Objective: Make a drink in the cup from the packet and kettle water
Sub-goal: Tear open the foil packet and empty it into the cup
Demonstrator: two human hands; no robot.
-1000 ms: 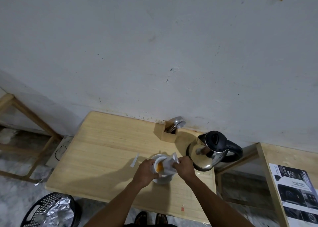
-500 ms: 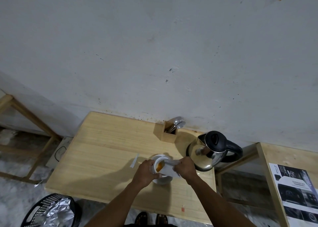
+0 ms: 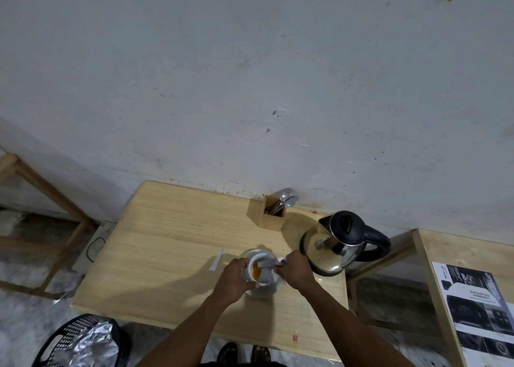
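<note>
A white cup (image 3: 251, 266) stands on a white saucer (image 3: 261, 293) near the front of the wooden table (image 3: 167, 244). Orange powder (image 3: 255, 271) shows inside the cup. My left hand (image 3: 235, 279) grips the cup's left side. My right hand (image 3: 296, 269) holds the white packet (image 3: 268, 268) tipped over the cup's mouth. A steel kettle (image 3: 331, 244) with a black lid and handle stands just right of my right hand.
A wooden holder with spoons (image 3: 274, 212) sits at the back by the wall. A torn paper strip (image 3: 217, 259) lies left of the saucer. A black basket (image 3: 80, 341) with foil is on the floor at front left. A second table with a printed sheet (image 3: 478, 305) stands right.
The packet has been tipped lower and flatter over the cup, and more orange powder shows inside. Both hands have stayed at the cup.
</note>
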